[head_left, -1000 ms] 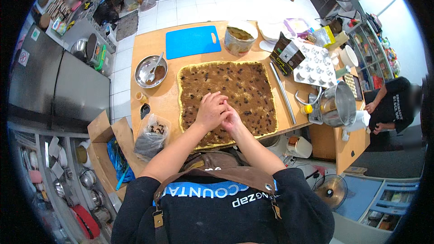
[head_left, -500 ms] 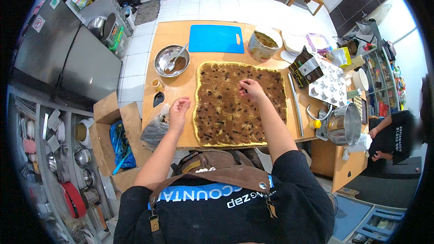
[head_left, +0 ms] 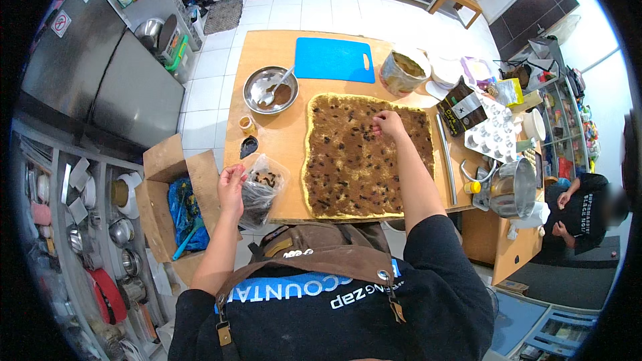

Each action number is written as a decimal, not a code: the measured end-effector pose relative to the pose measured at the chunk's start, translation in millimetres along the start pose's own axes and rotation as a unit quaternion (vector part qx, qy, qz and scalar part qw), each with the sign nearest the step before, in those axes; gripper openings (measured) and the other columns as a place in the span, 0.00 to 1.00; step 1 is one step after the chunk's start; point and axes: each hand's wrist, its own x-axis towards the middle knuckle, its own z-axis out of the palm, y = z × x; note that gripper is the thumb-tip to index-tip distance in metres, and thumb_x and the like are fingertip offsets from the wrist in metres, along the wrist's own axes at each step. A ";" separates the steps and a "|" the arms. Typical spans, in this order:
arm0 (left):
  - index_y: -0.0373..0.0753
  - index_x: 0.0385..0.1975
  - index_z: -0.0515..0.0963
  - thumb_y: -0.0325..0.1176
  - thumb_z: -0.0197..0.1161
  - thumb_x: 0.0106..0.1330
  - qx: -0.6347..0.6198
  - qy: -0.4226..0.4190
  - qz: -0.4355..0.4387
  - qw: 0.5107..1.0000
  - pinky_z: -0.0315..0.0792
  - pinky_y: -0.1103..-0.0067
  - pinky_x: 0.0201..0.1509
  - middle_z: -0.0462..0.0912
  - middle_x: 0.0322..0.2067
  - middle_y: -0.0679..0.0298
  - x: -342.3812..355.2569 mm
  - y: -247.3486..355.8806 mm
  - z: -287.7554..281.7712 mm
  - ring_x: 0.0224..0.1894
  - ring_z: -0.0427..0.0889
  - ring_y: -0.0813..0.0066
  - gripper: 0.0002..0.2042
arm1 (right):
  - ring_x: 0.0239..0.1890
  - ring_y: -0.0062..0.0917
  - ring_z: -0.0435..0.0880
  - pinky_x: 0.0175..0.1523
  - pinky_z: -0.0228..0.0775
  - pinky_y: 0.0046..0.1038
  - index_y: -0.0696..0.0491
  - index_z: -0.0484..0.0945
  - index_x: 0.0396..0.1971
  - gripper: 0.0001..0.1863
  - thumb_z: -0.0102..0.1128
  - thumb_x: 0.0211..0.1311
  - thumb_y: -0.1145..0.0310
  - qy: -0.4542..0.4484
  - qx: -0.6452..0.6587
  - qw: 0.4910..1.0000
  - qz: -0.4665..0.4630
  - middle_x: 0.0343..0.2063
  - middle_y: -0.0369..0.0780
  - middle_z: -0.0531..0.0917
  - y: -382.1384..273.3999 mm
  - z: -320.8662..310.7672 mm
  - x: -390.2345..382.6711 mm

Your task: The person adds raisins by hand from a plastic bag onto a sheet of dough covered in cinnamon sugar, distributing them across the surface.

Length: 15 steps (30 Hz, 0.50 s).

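Observation:
A rectangular sheet of yellow dough (head_left: 309,180) lies flat on the wooden table, coated with brown powder and scattered with small dark, raisin-like bits. Over its upper right part is my right hand (head_left: 388,123), fingertips pinched together; whatever they hold is too small to make out. My left hand (head_left: 232,184) is off the dough, beside a clear plastic bag (head_left: 257,204) of dark bits at the table's left edge. Its fingers are curled in, and I cannot see what they hold, if anything. A steel bowl (head_left: 251,97) with brown powder and a spoon (head_left: 269,97) stands beyond the bag.
Behind the dough lie a blue cutting board (head_left: 334,60) and an open tub (head_left: 404,73). On the right are a metal rod (head_left: 446,160), a dark pouch (head_left: 461,110), a muffin tray (head_left: 491,130) and a mixer bowl (head_left: 513,187). A person (head_left: 582,207) stands far right; a cardboard box (head_left: 164,160) sits left.
My left hand has moved left and nearer, off to the side of the plastic bag, which now shows more fully. My right hand stays over the dough. The whole view has shifted slightly.

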 end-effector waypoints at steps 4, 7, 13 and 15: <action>0.38 0.33 0.72 0.34 0.60 0.60 0.016 0.004 0.014 1.000 0.67 0.83 0.43 0.75 0.36 0.67 1.2 8.2 -18.2 0.37 0.72 0.83 0.08 | 0.24 0.20 0.79 0.25 0.70 0.23 0.62 0.77 0.34 0.09 0.58 0.56 0.73 -0.063 -0.082 0.985 -0.139 0.23 0.40 0.79 -19.3 23.6 10.0; 0.37 0.32 0.72 0.33 0.60 0.60 0.068 -0.010 0.022 0.997 0.67 0.83 0.43 0.75 0.37 0.67 -0.2 12.5 -21.4 0.36 0.72 0.82 0.07 | 0.23 0.19 0.78 0.26 0.71 0.25 0.62 0.77 0.35 0.09 0.57 0.55 0.76 -0.113 0.028 0.992 -0.043 0.25 0.40 0.80 -37.1 43.7 16.4; 0.36 0.31 0.73 0.31 0.59 0.60 0.111 -0.039 0.056 0.992 0.67 0.84 0.44 0.74 0.39 0.65 -5.4 13.3 -33.6 0.37 0.71 0.82 0.06 | 0.25 0.23 0.79 0.29 0.73 0.27 0.60 0.77 0.42 0.12 0.53 0.57 0.75 -0.123 -0.118 0.978 -0.117 0.30 0.41 0.81 -60.8 76.9 27.4; 0.36 0.31 0.73 0.31 0.59 0.60 0.114 -0.032 0.060 0.991 0.66 0.84 0.44 0.74 0.39 0.65 -7.4 13.6 -40.5 0.37 0.71 0.83 0.06 | 0.26 0.23 0.79 0.30 0.73 0.28 0.59 0.77 0.42 0.12 0.52 0.57 0.77 -0.131 -0.059 0.986 -0.084 0.31 0.41 0.82 -71.8 88.8 26.0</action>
